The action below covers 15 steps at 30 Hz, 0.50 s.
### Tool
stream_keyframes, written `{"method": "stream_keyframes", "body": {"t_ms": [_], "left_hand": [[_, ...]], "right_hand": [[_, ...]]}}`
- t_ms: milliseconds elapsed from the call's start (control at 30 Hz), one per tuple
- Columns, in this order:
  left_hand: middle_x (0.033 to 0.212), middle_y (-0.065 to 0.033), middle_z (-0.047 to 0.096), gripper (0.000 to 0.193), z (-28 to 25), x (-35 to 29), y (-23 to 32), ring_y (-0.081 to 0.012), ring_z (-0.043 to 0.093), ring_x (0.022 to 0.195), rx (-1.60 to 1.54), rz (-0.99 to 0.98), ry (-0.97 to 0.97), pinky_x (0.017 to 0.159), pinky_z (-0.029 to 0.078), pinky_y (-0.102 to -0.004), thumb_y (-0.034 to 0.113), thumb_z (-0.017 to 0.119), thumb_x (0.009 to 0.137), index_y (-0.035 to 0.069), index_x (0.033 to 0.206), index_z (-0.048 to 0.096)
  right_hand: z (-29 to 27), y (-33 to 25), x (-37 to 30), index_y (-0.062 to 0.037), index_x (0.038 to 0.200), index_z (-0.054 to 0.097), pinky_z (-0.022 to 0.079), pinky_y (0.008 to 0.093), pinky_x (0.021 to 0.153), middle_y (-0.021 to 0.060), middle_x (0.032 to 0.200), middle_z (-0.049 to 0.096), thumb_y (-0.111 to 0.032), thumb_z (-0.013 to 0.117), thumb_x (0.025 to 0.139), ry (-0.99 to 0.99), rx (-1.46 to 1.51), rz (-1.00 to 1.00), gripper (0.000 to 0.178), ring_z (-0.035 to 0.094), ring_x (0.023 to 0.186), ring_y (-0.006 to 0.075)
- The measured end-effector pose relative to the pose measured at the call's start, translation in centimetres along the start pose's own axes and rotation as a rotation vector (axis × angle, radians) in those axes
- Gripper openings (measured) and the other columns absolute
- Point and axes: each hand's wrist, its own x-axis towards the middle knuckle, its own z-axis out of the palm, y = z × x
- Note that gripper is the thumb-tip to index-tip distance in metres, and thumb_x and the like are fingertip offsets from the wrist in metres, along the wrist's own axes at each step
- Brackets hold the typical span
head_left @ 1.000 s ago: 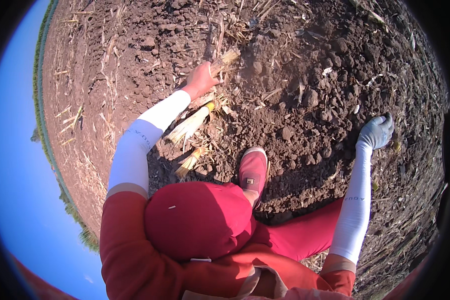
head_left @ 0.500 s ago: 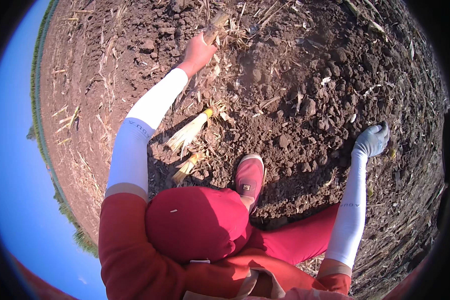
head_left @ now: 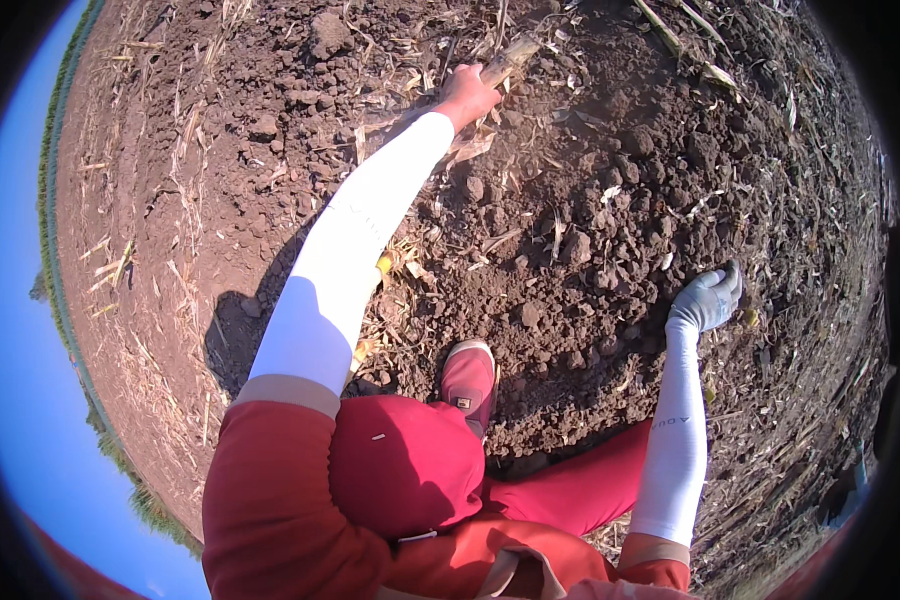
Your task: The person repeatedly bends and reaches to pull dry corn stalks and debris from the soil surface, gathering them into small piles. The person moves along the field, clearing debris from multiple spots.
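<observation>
My bare left hand (head_left: 467, 95) is stretched far forward over the ploughed soil and closed on a dry, pale corn ear in its husk (head_left: 510, 58) lying among stalk litter. A white sleeve covers that arm. My right hand (head_left: 708, 298), in a grey glove with a white sleeve, hangs low at the right just above the clods, fingers loosely apart, with nothing visible in it. Two husked ears with yellow kernels (head_left: 383, 265) lie on the ground beside my left arm, partly hidden by it.
Rough brown soil with clods (head_left: 575, 248) and dry stalk pieces (head_left: 670, 30) spreads all around. My red shoe (head_left: 470, 375) is planted in the dirt below a red cap brim (head_left: 405, 465). Red trousers show at the bottom. A strip of green edges the field at far left.
My left hand has left the husked ears near my foot and reached farther forward, closing on the dry ear. My right hand has stayed low at the right.
</observation>
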Motion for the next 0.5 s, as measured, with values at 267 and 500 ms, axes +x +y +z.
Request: {"method": "stream_keyframes", "body": {"t_ms": [267, 500], "left_hand": [[0.107, -0.0198, 0.067, 0.035, -3.7, 1.7, -0.4, -0.0366, 0.064, 0.104, 0.007, -0.203, 0.238, 0.089, 0.051, -0.0440, 0.015, 0.064, 0.078, 0.003, 0.110, 0.058], [0.110, -0.0242, 0.064, 0.048, -3.5, 4.6, -0.1, -0.0372, 0.062, 0.106, 0.009, -0.085, 0.309, 0.094, 0.048, -0.0421, 0.015, 0.069, 0.071, -0.003, 0.114, 0.058]], "right_hand": [[-0.3, -0.5, 0.0, -0.0049, 0.124, 0.060, 0.043, 0.0403, 0.101, 0.0135, 0.128, 0.059, -0.024, 0.043, 0.093, -0.016, 0.001, 0.023, 0.040, 0.056, 0.116, 0.0310], [0.0, -0.5, 0.1, -0.0034, 0.124, 0.060, 0.043, 0.0402, 0.099, 0.0119, 0.129, 0.059, -0.024, 0.043, 0.095, -0.007, 0.076, 0.032, 0.040, 0.057, 0.115, 0.0304]]}}
